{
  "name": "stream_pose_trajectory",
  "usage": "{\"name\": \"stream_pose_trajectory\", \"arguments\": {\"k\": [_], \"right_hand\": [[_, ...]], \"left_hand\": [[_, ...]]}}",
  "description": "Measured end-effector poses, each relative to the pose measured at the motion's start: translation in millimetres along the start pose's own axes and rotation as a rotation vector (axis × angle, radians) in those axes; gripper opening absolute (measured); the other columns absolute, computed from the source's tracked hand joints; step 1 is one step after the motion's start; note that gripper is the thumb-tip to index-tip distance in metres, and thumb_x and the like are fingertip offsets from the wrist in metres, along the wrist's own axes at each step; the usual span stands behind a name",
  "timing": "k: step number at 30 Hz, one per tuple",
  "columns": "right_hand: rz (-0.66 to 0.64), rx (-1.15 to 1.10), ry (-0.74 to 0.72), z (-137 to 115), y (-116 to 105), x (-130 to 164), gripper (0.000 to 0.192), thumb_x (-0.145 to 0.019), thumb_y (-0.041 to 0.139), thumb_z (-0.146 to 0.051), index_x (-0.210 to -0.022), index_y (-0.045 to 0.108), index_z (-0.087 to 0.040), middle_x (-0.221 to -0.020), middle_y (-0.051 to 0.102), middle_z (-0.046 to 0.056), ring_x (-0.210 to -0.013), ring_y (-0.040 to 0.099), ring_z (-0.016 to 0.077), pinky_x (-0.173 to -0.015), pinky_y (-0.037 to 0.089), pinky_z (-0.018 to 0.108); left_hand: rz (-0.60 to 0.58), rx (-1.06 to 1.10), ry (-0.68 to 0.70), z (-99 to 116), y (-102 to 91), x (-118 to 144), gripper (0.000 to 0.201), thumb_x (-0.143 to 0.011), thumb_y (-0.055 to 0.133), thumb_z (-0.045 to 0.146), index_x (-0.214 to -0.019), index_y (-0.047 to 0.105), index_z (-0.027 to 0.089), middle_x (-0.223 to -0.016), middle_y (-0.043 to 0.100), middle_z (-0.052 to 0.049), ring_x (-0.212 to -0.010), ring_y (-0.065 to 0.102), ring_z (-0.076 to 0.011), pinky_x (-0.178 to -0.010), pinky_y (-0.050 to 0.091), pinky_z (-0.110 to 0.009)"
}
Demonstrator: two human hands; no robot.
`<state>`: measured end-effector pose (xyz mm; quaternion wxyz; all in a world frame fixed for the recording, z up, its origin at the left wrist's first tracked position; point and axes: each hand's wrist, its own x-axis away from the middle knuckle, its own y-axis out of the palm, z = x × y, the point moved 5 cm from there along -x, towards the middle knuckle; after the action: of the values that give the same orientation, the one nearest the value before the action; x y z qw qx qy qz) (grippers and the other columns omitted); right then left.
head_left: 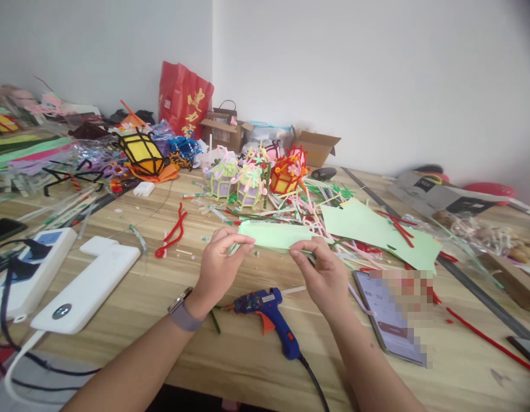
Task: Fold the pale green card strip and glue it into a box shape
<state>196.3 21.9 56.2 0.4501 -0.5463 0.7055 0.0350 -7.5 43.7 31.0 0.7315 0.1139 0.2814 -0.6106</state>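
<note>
A light green paper strip [276,236] is stretched level between my two hands, above the wooden table. My left hand [224,263] pinches its left end between thumb and fingers. At the other end, my right hand [323,269] grips the lower right corner the same way. Below the strip lies a blue glue gun [269,315] with an orange trigger, its nozzle pointing left and its cord running toward the front edge. Right behind the strip are loose pipe cleaners, and a larger light green sheet [376,229] rests to the right.
Small pipe-cleaner lanterns [250,186] stand at the back middle. A white power bank [87,289] and a power strip [31,274] with cables occupy the left. A phone [389,320] lies by my right forearm. Cardboard boxes [314,150] and a red bag [183,100] are against the wall.
</note>
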Motion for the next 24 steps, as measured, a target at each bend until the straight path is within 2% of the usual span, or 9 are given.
{"name": "stream_pose_trajectory", "arguments": {"k": [4, 10, 16, 18, 21, 24], "right_hand": [[-0.005, -0.006, -0.002, 0, 0, 0, 0.012, -0.084, 0.062, -0.033, -0.076, 0.066, -0.025, -0.067, 0.058, -0.001, -0.070, 0.056, 0.0185, -0.073, 0.044, 0.034], [0.050, -0.098, 0.096, 10, -5, -1, 0.011, -0.082, 0.064, -0.034, -0.079, 0.067, -0.024, -0.076, 0.063, 0.000, -0.073, 0.058, 0.0179, -0.072, 0.045, 0.032], [0.036, -0.141, 0.166, 23, -3, -2, 0.015, -0.084, 0.063, -0.038, -0.082, 0.066, -0.024, -0.078, 0.065, 0.001, -0.077, 0.061, 0.0191, -0.077, 0.047, 0.036], [0.067, -0.093, 0.119, 21, -5, -3, 0.015, -0.084, 0.063, -0.039, -0.087, 0.067, -0.024, -0.089, 0.065, 0.004, -0.089, 0.061, 0.0224, -0.082, 0.047, 0.039], [0.187, 0.156, -0.044, 3, -11, -2, 0.020, -0.081, 0.067, -0.036, -0.099, 0.068, -0.027, -0.115, 0.059, 0.010, -0.113, 0.053, 0.0295, -0.093, 0.041, 0.048], [0.224, 0.450, -0.287, -26, -3, 5, 0.014, -0.080, 0.070, -0.031, -0.093, 0.070, -0.034, -0.116, 0.060, 0.007, -0.117, 0.049, 0.0311, -0.100, 0.032, 0.053]], "left_hand": [[0.021, -0.025, -0.007, 2, -2.1, 0, 0.009, -0.082, 0.064, 0.026, -0.078, 0.071, 0.023, -0.086, 0.068, -0.003, -0.094, 0.060, -0.0205, -0.087, 0.045, -0.033], [0.065, -0.015, -0.086, -5, -5.7, -1, 0.013, -0.084, 0.061, 0.031, -0.082, 0.071, 0.022, -0.087, 0.070, -0.003, -0.089, 0.063, -0.0202, -0.086, 0.046, -0.034], [0.041, -0.028, -0.109, -6, -4.0, 0, 0.013, -0.083, 0.062, 0.031, -0.083, 0.071, 0.022, -0.090, 0.071, -0.003, -0.090, 0.063, -0.0208, -0.085, 0.048, -0.034], [0.051, -0.048, -0.092, -4, -3.8, 0, 0.012, -0.083, 0.062, 0.030, -0.081, 0.071, 0.023, -0.088, 0.070, -0.003, -0.090, 0.063, -0.0207, -0.084, 0.048, -0.034], [0.082, -0.097, -0.021, 3, -3.5, 2, 0.011, -0.084, 0.061, 0.028, -0.079, 0.070, 0.023, -0.084, 0.070, -0.002, -0.090, 0.062, -0.0207, -0.084, 0.048, -0.034], [0.079, -0.149, 0.075, 12, -0.4, 7, 0.011, -0.085, 0.060, 0.025, -0.080, 0.069, 0.024, -0.081, 0.070, -0.002, -0.090, 0.060, -0.0211, -0.083, 0.047, -0.034]]}}
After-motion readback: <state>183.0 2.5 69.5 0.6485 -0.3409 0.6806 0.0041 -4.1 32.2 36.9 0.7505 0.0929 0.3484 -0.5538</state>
